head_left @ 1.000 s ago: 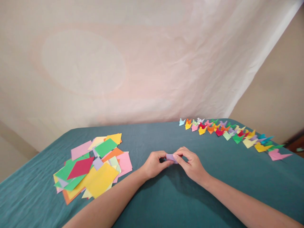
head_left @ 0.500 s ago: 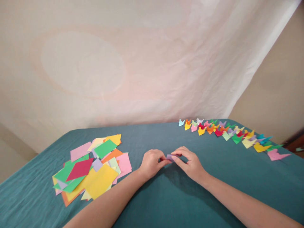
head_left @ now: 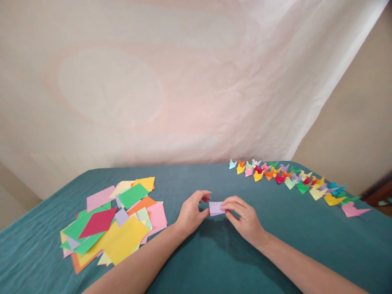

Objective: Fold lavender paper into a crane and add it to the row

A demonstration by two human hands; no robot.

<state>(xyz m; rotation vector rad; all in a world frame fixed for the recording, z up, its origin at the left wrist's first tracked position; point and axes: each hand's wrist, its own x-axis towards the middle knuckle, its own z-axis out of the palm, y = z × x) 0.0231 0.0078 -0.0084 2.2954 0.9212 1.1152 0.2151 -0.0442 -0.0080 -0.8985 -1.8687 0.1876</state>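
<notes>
A small folded piece of lilac paper (head_left: 216, 208) is held just above the table near the middle of the head view. My right hand (head_left: 244, 218) pinches its right edge between thumb and fingers. At the paper's left side, my left hand (head_left: 194, 211) has its thumb and fingers apart. The left thumb tip lies close to the paper's left edge; whether it touches I cannot tell. A shadow of the hands falls on the cloth below.
Loose coloured paper sheets (head_left: 125, 239) lie in an overlapping pile at the left. Rows of small folded paper birds (head_left: 303, 187) stand at the back right. A dark green cloth (head_left: 196, 261) covers the table, with a pale sheet (head_left: 190, 81) hanging behind.
My left fingers have opened and let go of the lilac paper. More of its face now shows, held by my right hand alone. The view has shifted slightly.
</notes>
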